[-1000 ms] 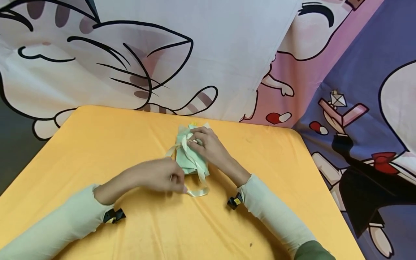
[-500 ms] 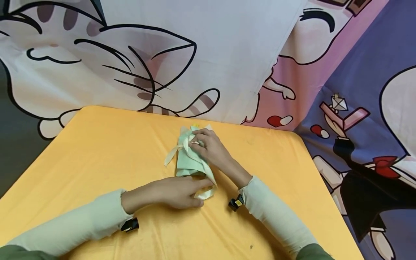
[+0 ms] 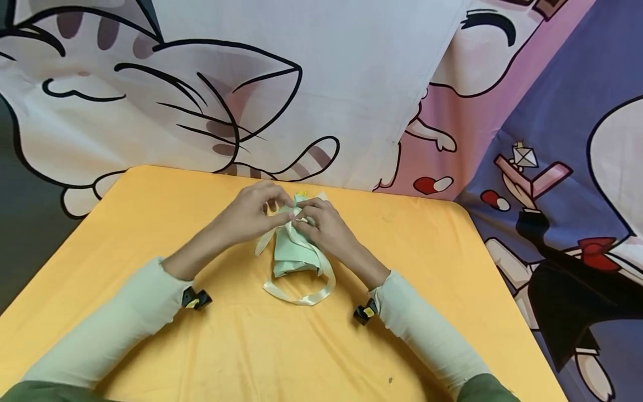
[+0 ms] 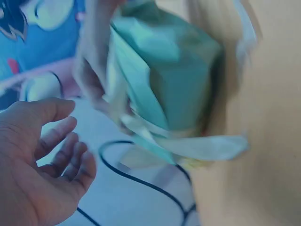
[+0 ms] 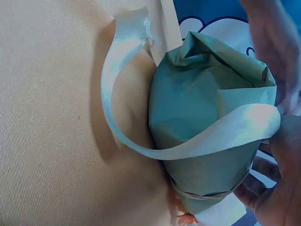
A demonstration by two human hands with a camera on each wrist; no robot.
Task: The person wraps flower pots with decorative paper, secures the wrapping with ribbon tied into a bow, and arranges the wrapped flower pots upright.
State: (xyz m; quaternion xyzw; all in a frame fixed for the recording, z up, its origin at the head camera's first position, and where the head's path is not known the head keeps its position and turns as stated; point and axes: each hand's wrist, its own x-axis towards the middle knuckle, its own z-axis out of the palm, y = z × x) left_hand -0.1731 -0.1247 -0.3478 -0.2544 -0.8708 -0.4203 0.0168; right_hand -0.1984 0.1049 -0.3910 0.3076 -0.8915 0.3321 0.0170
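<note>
A small bundle wrapped in mint-green paper (image 3: pixel 291 254), apparently a bouquet, lies on the table with its folded bottom towards me. A bit of yellow, flower-like, shows at its far end. Cream satin ribbon (image 5: pixel 207 141) circles its narrow part; one tail loops below the bundle, a shorter one hangs left. My right hand (image 3: pixel 324 229) pinches the ribbon against the wrap at the narrow part, its fingertips partly hidden. My left hand (image 3: pixel 251 215) is beside the same spot, thumb towards the ribbon. In the left wrist view its fingers (image 4: pixel 70 155) are loosely bent, with nothing between them and the thumb.
A yellow cloth (image 3: pixel 211 346) covers the table. Cartoon-printed curtains (image 3: pixel 361 84) hang along the back and right side. A dark cable (image 4: pixel 155 188) shows beyond the table edge in the left wrist view.
My left hand has let go of the long ribbon tail near the bundle's bottom and moved up to the narrow part. The tail now lies looped on the cloth. My right hand stays in place.
</note>
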